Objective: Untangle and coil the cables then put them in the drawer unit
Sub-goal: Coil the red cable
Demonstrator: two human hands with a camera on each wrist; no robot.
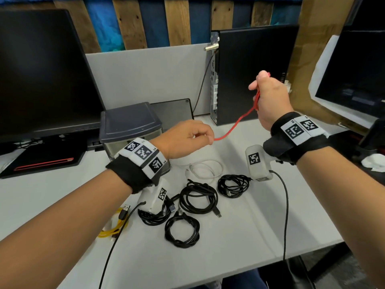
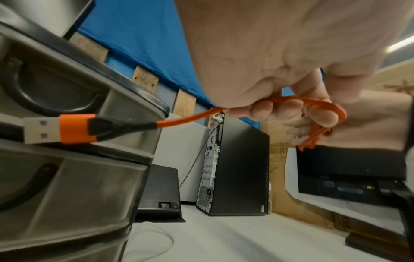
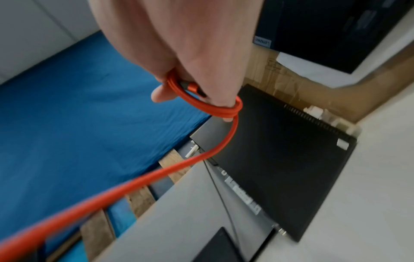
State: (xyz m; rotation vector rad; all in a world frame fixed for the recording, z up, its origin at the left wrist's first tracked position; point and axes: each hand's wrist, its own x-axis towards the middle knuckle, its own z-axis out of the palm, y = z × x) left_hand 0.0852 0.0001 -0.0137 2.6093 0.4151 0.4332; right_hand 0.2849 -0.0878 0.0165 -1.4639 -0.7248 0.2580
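An orange-red cable [image 1: 236,123] stretches in the air between my two hands. My right hand [image 1: 257,94], raised in front of the black PC tower, grips a few wound loops of the cable [image 3: 215,109] with one plug tucked under the fingers. My left hand [image 1: 205,138] is lower, beside the grey drawer unit [image 1: 130,122], and pinches the cable [image 2: 192,117] near its free end. The USB plug [image 2: 67,128] sticks out past the left fingers [image 2: 262,108] toward the closed drawer fronts [image 2: 67,177].
On the white table [image 1: 250,226] lie several black coils [image 1: 199,198], a white cable [image 1: 205,168] and a yellow cable [image 1: 114,228]. A monitor [image 1: 41,69] stands at the left, the PC tower [image 1: 250,76] behind, and another screen [image 1: 354,76] at the right.
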